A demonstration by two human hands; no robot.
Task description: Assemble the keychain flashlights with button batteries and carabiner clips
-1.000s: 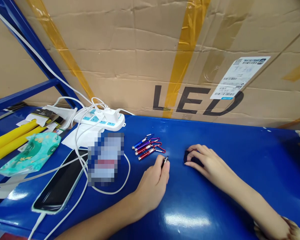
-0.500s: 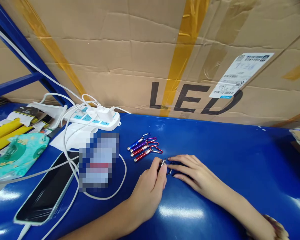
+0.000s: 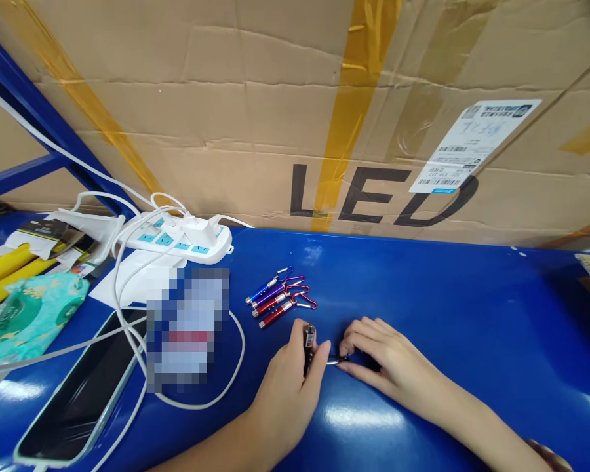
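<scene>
Between the thumb and fingers of my left hand is a small black penlight, its silver end pointing up. My right hand pinches the black end of a small carabiner clip, whose silver bar reaches toward my left thumb. Whether clip and penlight are joined is hidden by the fingers. Just beyond my left hand, several penlights with carabiners lie side by side on the blue table: a blue one, a purple one and red ones.
At the left are a white power strip with cables, a dark-screened phone, a pixelated item, a teal tissue pack and yellow rods. A large cardboard box stands behind the blue table.
The black penlight has turned upright and shows more in my left hand. My right fingers have curled from spread to a pinch on the clip. The view has shifted slightly.
</scene>
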